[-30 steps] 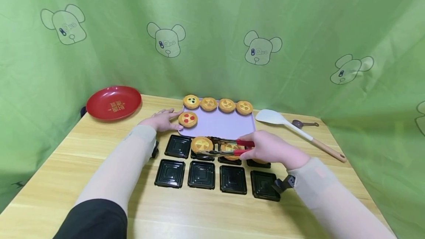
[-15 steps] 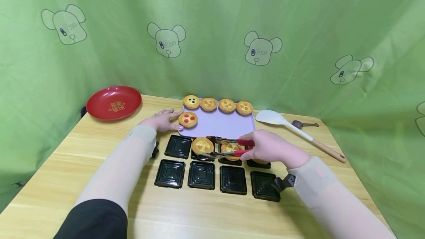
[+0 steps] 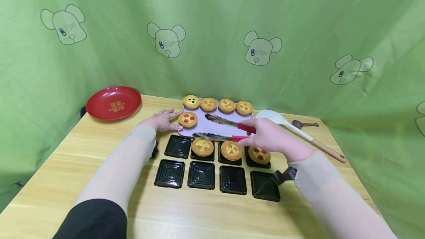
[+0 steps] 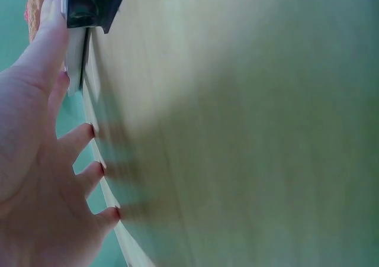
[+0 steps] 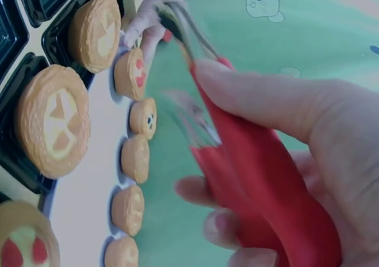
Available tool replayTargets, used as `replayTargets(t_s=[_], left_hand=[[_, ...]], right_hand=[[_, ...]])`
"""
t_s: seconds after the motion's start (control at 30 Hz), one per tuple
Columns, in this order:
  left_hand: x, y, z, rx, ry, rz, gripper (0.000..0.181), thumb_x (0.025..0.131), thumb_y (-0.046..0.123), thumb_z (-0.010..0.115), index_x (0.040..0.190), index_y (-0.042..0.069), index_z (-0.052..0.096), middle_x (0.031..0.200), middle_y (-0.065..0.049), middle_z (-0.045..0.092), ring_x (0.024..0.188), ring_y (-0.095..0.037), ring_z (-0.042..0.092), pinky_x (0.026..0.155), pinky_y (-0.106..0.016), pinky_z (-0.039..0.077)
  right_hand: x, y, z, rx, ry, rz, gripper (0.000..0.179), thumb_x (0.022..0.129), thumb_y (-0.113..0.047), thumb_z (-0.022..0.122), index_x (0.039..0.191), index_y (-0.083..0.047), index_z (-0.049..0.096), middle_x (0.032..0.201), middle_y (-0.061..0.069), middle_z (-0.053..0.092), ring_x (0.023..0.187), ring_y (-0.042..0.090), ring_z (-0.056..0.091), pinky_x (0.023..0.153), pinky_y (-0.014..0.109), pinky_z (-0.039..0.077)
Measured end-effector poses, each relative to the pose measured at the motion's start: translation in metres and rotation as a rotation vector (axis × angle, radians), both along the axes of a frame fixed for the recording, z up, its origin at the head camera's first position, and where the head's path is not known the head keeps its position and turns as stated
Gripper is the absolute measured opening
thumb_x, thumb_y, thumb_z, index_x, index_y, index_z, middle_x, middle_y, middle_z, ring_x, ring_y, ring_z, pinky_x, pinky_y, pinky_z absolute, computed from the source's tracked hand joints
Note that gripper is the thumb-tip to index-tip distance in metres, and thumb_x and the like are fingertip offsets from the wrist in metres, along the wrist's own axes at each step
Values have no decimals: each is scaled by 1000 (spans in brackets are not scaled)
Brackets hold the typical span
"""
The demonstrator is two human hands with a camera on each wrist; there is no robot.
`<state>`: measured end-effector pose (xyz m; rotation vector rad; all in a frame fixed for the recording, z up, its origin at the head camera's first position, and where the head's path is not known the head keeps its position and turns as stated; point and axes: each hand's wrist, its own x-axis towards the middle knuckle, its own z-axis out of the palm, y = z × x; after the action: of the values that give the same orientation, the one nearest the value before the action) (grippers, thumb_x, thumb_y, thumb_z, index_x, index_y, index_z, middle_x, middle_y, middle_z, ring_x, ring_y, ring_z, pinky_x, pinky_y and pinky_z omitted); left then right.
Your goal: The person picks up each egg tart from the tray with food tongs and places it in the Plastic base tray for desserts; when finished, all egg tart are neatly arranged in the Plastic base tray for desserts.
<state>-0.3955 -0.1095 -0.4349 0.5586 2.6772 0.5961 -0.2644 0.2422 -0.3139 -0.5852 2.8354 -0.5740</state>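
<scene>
My left hand (image 3: 162,121) lies at the left side of the lilac tray (image 3: 217,128), fingers spread. In the left wrist view its thumb touches the tray's edge while other fingertips rest on the table. A red-dotted egg tart (image 3: 187,120) sits on the tray near that thumb. My right hand (image 3: 270,139) grips red-handled tongs (image 5: 260,160), whose arms stand apart over the tray with nothing between the tips. Along the tray's back edge stand several more tarts (image 3: 227,105). Two plain-patterned tarts (image 3: 202,146) and one red-dotted tart (image 3: 259,155) sit in black square bases.
Several bare black bases (image 3: 201,175) lie in front, plus one at the back row's left end (image 3: 178,146). A red plate (image 3: 114,103) stands at the back left. To the right lie a white spatula (image 3: 299,130) and a small brown scoop (image 3: 303,124). Green curtain surrounds the table.
My right hand has raised the tongs off the plain tart in the second base and moved them back over the tray, their arms spreading wider. The left hand has not moved.
</scene>
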Motion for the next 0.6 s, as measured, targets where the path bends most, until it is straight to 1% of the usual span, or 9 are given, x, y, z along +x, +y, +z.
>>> replayTargets(t_s=[0.03, 0.07, 0.1, 0.13, 0.2, 0.23, 0.33, 0.47, 0.6], left_hand=[[0, 0, 0, 0, 0, 0, 82, 92, 53, 63, 159, 26, 22, 163, -19, 12, 146, -46, 3, 114, -64, 2], [0, -1, 0, 1, -1, 1, 82, 92, 53, 63, 159, 26, 22, 163, -19, 12, 146, -46, 2, 114, -64, 2], [-1, -1, -1, 2, -2, 1, 82, 92, 53, 63, 159, 26, 22, 163, -19, 12, 146, -45, 2, 114, -64, 2], [-1, -1, -1, 3, -3, 0, 82, 92, 53, 63, 159, 26, 22, 163, -19, 11, 146, -46, 2, 114, -64, 2], [-1, -1, -2, 3, -2, -1, 83, 92, 53, 63, 159, 26, 22, 163, -19, 11, 146, -46, 1, 114, -64, 1], [-1, -1, -2, 6, -1, -2, 83, 92, 54, 63, 159, 26, 22, 163, -19, 11, 146, -46, 1, 114, -64, 1], [-2, -2, -2, 8, 5, -8, 84, 92, 55, 62, 159, 26, 22, 163, -19, 10, 146, -47, 1, 114, -65, 1], [-2, -2, -3, 8, 11, -5, 84, 91, 56, 63, 159, 26, 22, 163, -19, 10, 146, -46, 2, 114, -64, 1], [-1, -2, -3, -1, 9, -7, 83, 92, 55, 62, 159, 26, 21, 163, -18, 10, 146, -45, 3, 114, -65, 1]], right_hand=[[-3, -3, -1, -2, 12, -8, 77, 80, -40, 83, 141, -2, 54, 97, 8, 70, 56, 15, 55, 53, 34, 49], [-5, -6, -2, 0, 33, -12, 78, 80, -41, 83, 141, -3, 54, 101, 6, 69, 59, 15, 56, 54, 34, 49], [-8, -9, -4, 6, 47, -19, 79, 79, -43, 83, 141, -4, 53, 102, 6, 70, 62, 16, 56, 56, 34, 48], [-11, -12, -6, 16, 63, -25, 81, 78, -46, 82, 141, -4, 54, 104, 6, 70, 67, 17, 58, 60, 35, 50], [-17, -18, -11, 22, 65, -41, 80, 79, -45, 82, 141, -4, 54, 109, 8, 70, 73, 19, 60, 65, 38, 52], [-20, -22, -14, 29, 67, -50, 78, 79, -45, 82, 140, -5, 55, 109, 7, 70, 78, 20, 61, 70, 38, 53], [-29, -33, -21, 48, 71, -71, 76, 80, -46, 82, 140, -6, 56, 116, 9, 68, 88, 20, 62, 81, 40, 53], [-39, -45, -31, 73, 60, -99, 77, 80, -46, 81, 141, -8, 55, 117, 9, 68, 85, 20, 60, 76, 37, 52], [-46, -51, -40, 77, 46, -93, 70, 81, -45, 81, 137, -9, 59, 103, 5, 69, 79, 20, 60, 69, 35, 50]])
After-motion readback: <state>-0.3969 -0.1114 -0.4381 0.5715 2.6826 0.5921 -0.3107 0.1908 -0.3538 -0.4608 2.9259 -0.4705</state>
